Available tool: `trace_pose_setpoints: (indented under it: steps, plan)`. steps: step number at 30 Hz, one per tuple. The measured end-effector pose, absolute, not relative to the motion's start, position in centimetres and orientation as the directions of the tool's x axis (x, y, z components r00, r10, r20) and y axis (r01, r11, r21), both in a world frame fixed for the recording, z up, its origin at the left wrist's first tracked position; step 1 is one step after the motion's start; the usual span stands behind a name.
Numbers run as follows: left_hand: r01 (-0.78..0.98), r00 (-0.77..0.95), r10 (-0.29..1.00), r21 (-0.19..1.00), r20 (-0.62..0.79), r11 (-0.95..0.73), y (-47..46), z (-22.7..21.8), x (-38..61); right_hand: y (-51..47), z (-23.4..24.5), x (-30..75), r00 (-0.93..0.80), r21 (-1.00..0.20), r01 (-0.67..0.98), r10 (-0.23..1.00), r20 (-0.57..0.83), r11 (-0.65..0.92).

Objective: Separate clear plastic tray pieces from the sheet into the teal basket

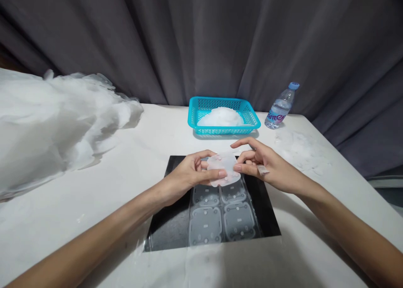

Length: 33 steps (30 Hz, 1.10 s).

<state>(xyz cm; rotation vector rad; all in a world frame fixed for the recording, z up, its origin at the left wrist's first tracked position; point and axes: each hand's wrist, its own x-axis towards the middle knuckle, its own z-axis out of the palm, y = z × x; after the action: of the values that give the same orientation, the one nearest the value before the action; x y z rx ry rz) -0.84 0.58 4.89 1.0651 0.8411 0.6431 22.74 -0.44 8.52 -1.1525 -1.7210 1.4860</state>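
Observation:
Both my hands hold one small translucent plastic piece above the far edge of a black mat. My left hand pinches its left side between thumb and fingers. My right hand pinches its right side, the index finger stretched out above it. A strip of tape sticks to my right thumb area. Below the piece, a clear sheet with several matching rounded-square pieces lies on the mat.
A turquoise basket with a heap of clear pieces stands at the table's far middle. A water bottle stands to its right. A big pile of white plastic film fills the left side. Loose clear scraps lie at the right.

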Motion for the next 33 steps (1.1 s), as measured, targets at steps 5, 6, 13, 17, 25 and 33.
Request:
trace_pose_setpoints:
  steps: [5,6,13,17,25,33]
  plan:
    - [-0.086,0.545,0.793,0.922,-0.273,0.377,0.5,4.8,-0.7,-0.5,8.6,22.6,-0.456,-0.979,0.205,0.886,-0.085,0.012]
    - [-0.084,0.546,0.793,0.925,-0.269,0.371,0.6,4.8,-0.7,-0.5,8.6,22.6,-0.458,-0.98,0.199,0.885,-0.083,0.011]
    - [-0.028,0.579,0.786,0.959,-0.215,0.282,0.7,4.7,-0.9,-0.3,8.1,22.7,-0.447,-0.983,0.18,0.893,-0.057,0.027]
    - [-0.004,0.619,0.75,0.954,-0.233,0.299,0.5,4.7,-0.8,-0.4,7.3,22.3,-0.424,-0.986,0.158,0.905,-0.028,0.044]
    - [-0.108,0.477,0.874,0.98,-0.096,0.167,0.1,4.9,-0.7,-0.9,7.8,22.0,-0.372,-0.956,0.251,0.927,0.049,0.151]
    - [-0.187,0.362,0.932,0.979,-0.011,0.084,0.0,4.6,-1.1,-2.2,8.9,21.9,-0.401,-0.943,0.302,0.916,0.01,0.143]
